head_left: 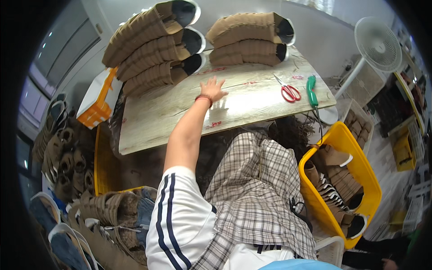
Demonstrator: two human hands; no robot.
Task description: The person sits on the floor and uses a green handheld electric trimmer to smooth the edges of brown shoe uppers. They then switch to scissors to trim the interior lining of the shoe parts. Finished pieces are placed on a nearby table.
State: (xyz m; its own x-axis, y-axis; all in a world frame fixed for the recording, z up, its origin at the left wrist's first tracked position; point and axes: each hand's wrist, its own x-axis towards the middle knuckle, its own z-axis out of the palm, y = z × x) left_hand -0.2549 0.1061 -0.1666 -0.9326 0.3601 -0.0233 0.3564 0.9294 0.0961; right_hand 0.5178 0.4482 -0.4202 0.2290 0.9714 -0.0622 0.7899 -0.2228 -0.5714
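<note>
— Two stacks of brown shoe uppers sit at the far edge of the bench [180, 114], is that what you have on the feed?

— Yes. From my remote seat I see the bench as the biggest thing, a pale wood-grain top with some red marks on it. On its far left lies the larger stack of shoe uppers [153, 42], three rows lying on their sides, black and white soles facing right. Just beside it to the right is the smaller stack [249, 38], two rows.

— And lower down?

— A yellow crate [371, 189] at the right, below the bench, holds more brown uppers. A heap of finished brown shoes [67, 157] fills the floor at the left. A white pedestal fan [377, 45] stands beyond the bench's right corner.

— What about the hands?

— My left hand [212, 88] is stretched out over the bench, fingers spread wide, palm down, holding nothing. It lies just short of the lowest row of the larger stack, near it but not touching. A red cord circles the wrist. The right hand is out of my view.

— Anything small?

— Red-handled scissors [289, 91] lie shut on the bench, well to the right of the hand, and a green-handled tool [312, 91] lies just beside them.
</note>
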